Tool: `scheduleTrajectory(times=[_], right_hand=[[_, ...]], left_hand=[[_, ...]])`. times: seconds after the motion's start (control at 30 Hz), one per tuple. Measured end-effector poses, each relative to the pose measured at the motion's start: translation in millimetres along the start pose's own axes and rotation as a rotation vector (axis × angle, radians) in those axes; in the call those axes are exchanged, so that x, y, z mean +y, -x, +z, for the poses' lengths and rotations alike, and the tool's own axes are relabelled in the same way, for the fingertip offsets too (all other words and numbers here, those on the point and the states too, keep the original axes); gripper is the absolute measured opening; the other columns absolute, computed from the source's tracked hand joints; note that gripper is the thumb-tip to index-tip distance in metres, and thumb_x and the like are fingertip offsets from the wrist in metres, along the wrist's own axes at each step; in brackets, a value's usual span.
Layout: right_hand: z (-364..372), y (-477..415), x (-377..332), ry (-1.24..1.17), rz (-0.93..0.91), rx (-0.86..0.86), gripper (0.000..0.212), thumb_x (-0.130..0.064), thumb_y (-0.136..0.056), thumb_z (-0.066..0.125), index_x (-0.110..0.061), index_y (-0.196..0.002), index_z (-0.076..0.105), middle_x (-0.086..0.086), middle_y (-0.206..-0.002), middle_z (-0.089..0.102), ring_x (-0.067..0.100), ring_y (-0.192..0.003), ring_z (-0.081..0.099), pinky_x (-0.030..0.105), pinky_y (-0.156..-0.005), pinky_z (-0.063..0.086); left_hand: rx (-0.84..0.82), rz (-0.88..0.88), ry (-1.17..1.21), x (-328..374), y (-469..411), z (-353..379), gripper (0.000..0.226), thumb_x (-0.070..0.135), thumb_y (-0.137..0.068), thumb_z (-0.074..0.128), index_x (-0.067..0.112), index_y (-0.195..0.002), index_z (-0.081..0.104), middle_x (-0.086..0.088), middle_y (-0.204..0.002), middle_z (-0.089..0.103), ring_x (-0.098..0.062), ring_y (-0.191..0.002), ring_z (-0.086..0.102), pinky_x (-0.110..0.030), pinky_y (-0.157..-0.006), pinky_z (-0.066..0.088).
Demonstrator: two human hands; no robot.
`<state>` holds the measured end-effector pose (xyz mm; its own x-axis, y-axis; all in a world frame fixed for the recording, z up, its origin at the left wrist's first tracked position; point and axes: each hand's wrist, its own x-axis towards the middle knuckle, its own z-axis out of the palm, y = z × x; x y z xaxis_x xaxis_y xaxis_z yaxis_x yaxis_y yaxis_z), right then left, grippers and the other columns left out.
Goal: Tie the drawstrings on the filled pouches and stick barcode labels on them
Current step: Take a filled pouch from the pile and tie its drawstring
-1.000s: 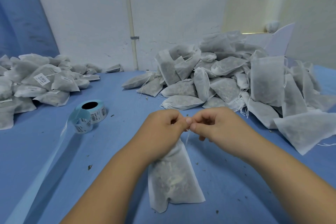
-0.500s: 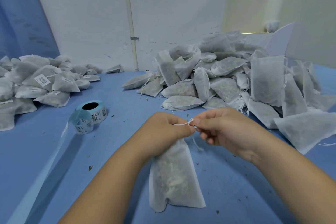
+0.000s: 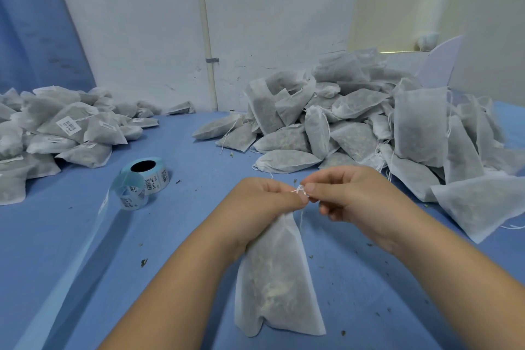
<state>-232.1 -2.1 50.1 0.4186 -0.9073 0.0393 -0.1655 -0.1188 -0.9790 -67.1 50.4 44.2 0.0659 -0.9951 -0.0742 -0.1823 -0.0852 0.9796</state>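
A white filled pouch [image 3: 275,278] hangs down onto the blue table [image 3: 181,230] in front of me. My left hand [image 3: 264,204] grips its gathered neck. My right hand [image 3: 349,196] pinches the white drawstring [image 3: 299,192], which forms a small loop or knot between the two thumbs, with a loose end dangling below. A roll of barcode labels [image 3: 147,176] on blue backing stands to the left, its strip trailing toward the near left edge.
A big heap of unlabelled pouches [image 3: 355,128] fills the right back of the table. A pile of labelled pouches [image 3: 62,128] lies at the far left. A white wall with a pipe [image 3: 206,37] closes the back. Herb crumbs dot the table.
The hands stay together at the pouch neck. The drawstring now shows as a small knot between the thumbs, and my right hand has shifted slightly right and lower.
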Motion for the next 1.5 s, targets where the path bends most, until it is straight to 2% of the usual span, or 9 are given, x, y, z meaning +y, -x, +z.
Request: scheduleTrajectory(times=[0.23,0.4,0.57,0.7,0.83,1.0,1.17,1.33,1.5], right_hand=[[3.7,1.4,-3.5,0.145,-0.131,0.072,0.005,-0.011,-0.083,0.069,-0.013,-0.086,0.066,-0.003,-0.066,0.072,0.008,-0.054,0.065,0.016,-0.049,0.046],[3.2,2.6,-2.6,0.300,-0.209,0.077,0.009,-0.012,-0.081,0.070,-0.018,-0.075,0.068,-0.005,-0.071,0.070,0.016,-0.063,0.069,0.023,-0.056,0.046],[1.6,3.6,-2.6,0.361,-0.248,0.065,0.013,-0.020,-0.082,0.068,-0.023,-0.070,0.071,-0.007,-0.070,0.069,0.016,-0.070,0.067,0.012,-0.049,0.042],[1.8,2.1,-0.3,0.396,-0.246,0.091,0.014,-0.030,-0.080,0.068,-0.026,-0.067,0.072,-0.011,-0.063,0.067,0.014,-0.064,0.065,0.011,-0.047,0.040],[2.6,0.1,4.1,0.450,-0.238,0.115,0.015,-0.031,-0.078,0.072,-0.029,-0.063,0.072,-0.017,-0.052,0.060,0.001,-0.041,0.048,0.011,-0.039,0.034],[5.2,-1.4,7.0,0.614,-0.277,0.155,0.015,-0.031,-0.075,0.067,-0.033,-0.060,0.067,-0.026,-0.063,0.063,0.005,-0.050,0.058,0.015,-0.048,0.043],[3.1,-3.4,9.3,0.561,-0.270,0.194,0.014,-0.031,-0.077,0.068,-0.029,-0.063,0.069,-0.021,-0.056,0.062,0.003,-0.042,0.050,0.012,-0.040,0.037],[-4.5,-5.7,6.5,0.489,-0.261,0.234,0.018,-0.019,-0.080,0.068,-0.025,-0.063,0.068,-0.024,-0.052,0.057,0.000,-0.041,0.047,0.009,-0.040,0.034],[-17.6,-9.6,5.7,0.486,-0.232,0.304,0.017,-0.018,-0.078,0.067,-0.023,-0.061,0.067,-0.016,-0.057,0.061,0.002,-0.043,0.047,0.013,-0.041,0.036]], left_hand=[[0.005,0.046,0.000,1.2,1.8,-0.6,0.010,0.033,-0.084,0.074,0.024,-0.083,0.079,0.009,-0.091,0.077,0.000,-0.090,0.069,-0.019,-0.078,0.045],[0.064,0.041,-0.026,0.7,1.8,-0.5,0.014,0.037,-0.083,0.075,0.026,-0.074,0.077,0.002,-0.071,0.058,-0.011,-0.064,0.051,-0.026,-0.066,0.042],[0.163,0.115,-0.168,1.3,0.2,2.4,0.022,0.035,-0.085,0.073,0.024,-0.067,0.071,0.014,-0.050,0.044,-0.002,-0.042,0.036,-0.011,-0.042,0.031],[0.222,0.197,-0.267,-2.7,-1.9,7.5,0.018,0.030,-0.084,0.072,0.020,-0.070,0.071,0.013,-0.056,0.054,-0.003,-0.050,0.045,-0.013,-0.048,0.036],[0.248,0.236,-0.385,-4.4,-2.7,11.5,0.013,0.025,-0.085,0.070,0.023,-0.073,0.073,0.018,-0.059,0.061,0.003,-0.054,0.051,-0.011,-0.051,0.039],[0.236,0.255,-0.510,-5.3,-2.0,15.8,0.011,0.027,-0.089,0.066,0.024,-0.084,0.076,0.009,-0.079,0.070,0.000,-0.070,0.058,-0.014,-0.059,0.043],[0.217,0.212,-0.424,-2.4,-2.2,11.3,0.023,0.031,-0.092,0.064,0.023,-0.073,0.075,0.014,-0.051,0.055,0.000,-0.045,0.043,-0.011,-0.047,0.035],[0.226,0.115,-0.328,-0.2,-2.5,2.2,0.021,0.028,-0.088,0.062,0.027,-0.072,0.076,-0.010,-0.079,0.067,-0.006,-0.052,0.044,-0.012,-0.046,0.034],[0.258,0.081,-0.324,-1.2,-3.3,-6.0,0.026,0.023,-0.091,0.059,0.026,-0.071,0.075,0.015,-0.047,0.050,-0.004,-0.035,0.036,-0.011,-0.037,0.028]])
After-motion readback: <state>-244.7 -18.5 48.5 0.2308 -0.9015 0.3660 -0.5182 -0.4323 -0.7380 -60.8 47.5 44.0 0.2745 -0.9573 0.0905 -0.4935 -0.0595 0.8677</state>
